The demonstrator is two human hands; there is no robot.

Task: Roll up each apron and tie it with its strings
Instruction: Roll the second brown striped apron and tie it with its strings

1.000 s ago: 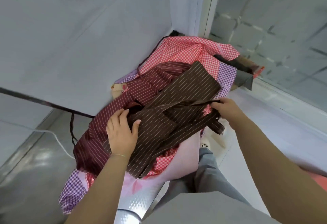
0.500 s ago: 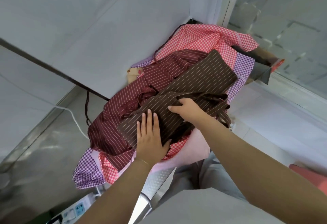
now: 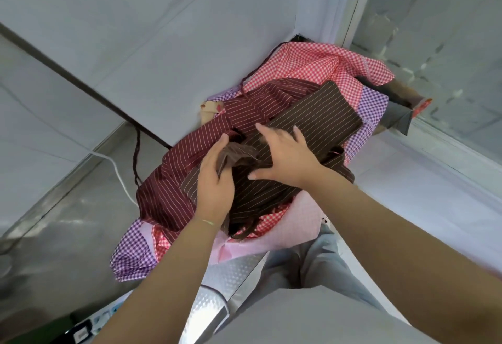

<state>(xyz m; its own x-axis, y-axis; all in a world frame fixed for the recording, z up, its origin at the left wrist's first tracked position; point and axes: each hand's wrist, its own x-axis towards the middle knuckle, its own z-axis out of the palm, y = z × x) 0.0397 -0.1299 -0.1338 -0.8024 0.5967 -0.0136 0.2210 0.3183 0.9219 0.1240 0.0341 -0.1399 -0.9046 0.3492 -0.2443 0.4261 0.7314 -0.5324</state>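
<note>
**— Where's the apron you're working on?**

The dark brown pinstriped cotton apron (image 3: 312, 123) lies right under both my hands, on top of the heap. Its far end is a flat folded band stretching away past my right hand (image 3: 285, 157); the near end is bunched and hangs toward me.

**— And your hands?**

My right hand lies spread on the brown cloth, fingers straight, pressing it down. My left hand (image 3: 214, 180) is just beside it, nearly touching, with its fingers around a blurred gather of the same brown cloth between the two hands. I'd call that a grip, though the blur hides how tight it is.

**— How far along are you?**

Early, I'd judge. This apron is folded into a long strip, but I see no finished roll and no knot. One brown string (image 3: 245, 231) dangles loose below my left wrist. The roll and the tying are both left.

**— What about the others?**

None look done. Under my left hand is a maroon white-striped apron (image 3: 168, 180), crumpled. Beyond my right hand sits a red-and-white gingham apron (image 3: 312, 69), and a purple gingham apron (image 3: 130, 256) shows below my left forearm and again out past my right fingers. All lie loose on the counter (image 3: 233, 270), whose embossed metal edge shows near my legs.
</note>
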